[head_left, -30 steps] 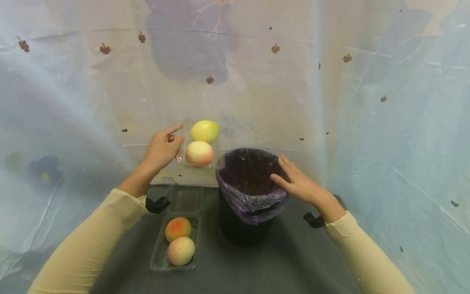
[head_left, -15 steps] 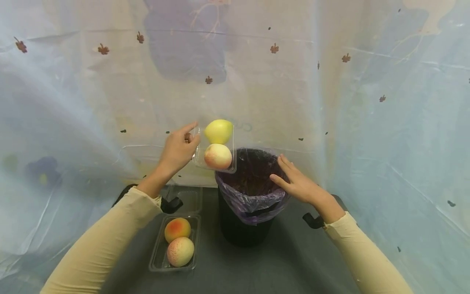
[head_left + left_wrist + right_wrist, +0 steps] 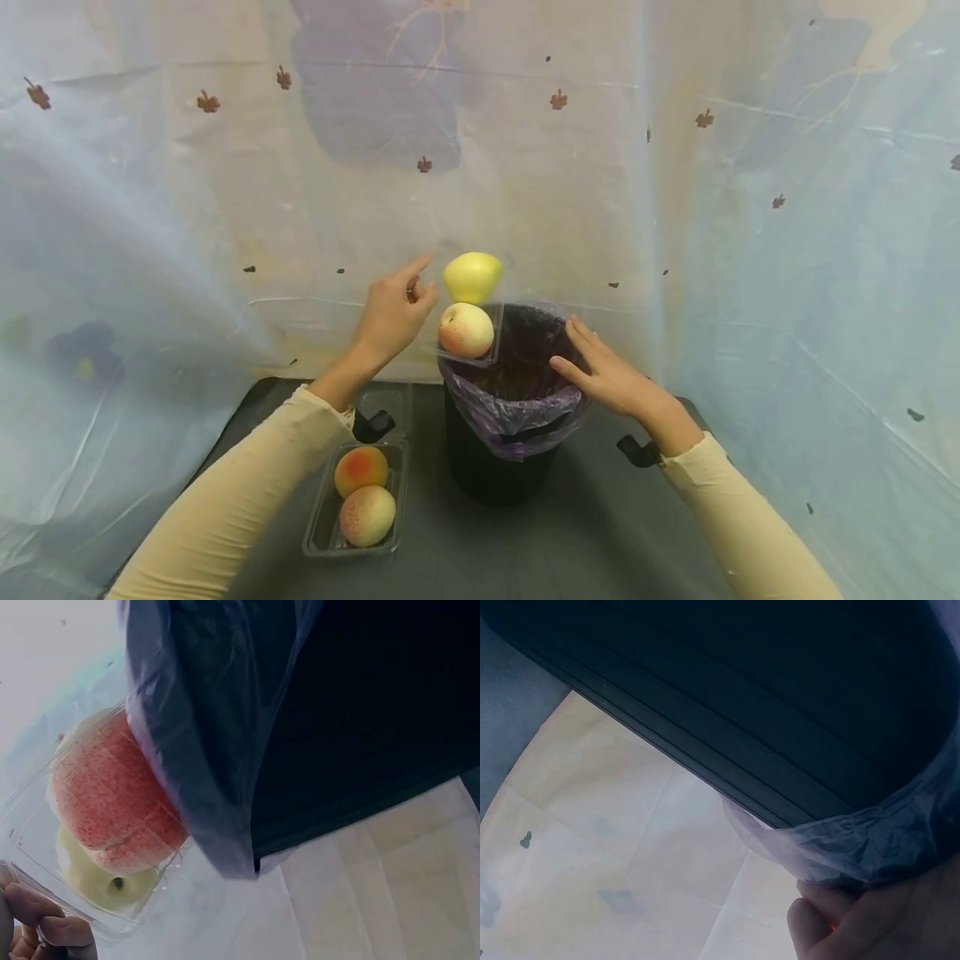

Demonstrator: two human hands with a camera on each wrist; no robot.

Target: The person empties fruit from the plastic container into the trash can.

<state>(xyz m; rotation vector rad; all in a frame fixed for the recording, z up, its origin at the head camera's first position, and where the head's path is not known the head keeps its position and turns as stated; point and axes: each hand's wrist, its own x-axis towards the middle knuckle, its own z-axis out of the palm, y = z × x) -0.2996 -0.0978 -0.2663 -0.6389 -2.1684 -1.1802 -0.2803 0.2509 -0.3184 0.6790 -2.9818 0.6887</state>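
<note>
My left hand (image 3: 393, 312) grips the left edge of a clear plastic container (image 3: 495, 333), holding it up over the bin's left rim. Inside it lie a yellow fruit (image 3: 472, 277) and a pale peach with a red blush (image 3: 467, 331). From below, the left wrist view shows the peach's red side (image 3: 112, 795) through the plastic, beside the bin's liner (image 3: 180, 750). A black bin (image 3: 502, 467) with a translucent purple bag (image 3: 517, 421) over its rim stands on the table. My right hand (image 3: 611, 371) rests on the bin's right rim, fingers extended.
On the dark table (image 3: 570, 542), left of the bin, sits a second clear container (image 3: 311, 542), its lid folded back. It holds an orange-red peach (image 3: 362, 471) and a pale speckled peach (image 3: 367, 517). A patterned plastic sheet (image 3: 525, 192) hangs behind and at both sides.
My left hand has carried the container with the yellow fruit and peach rightward, from left of the bin to over its left rim. The right hand has stayed at the right rim.
</note>
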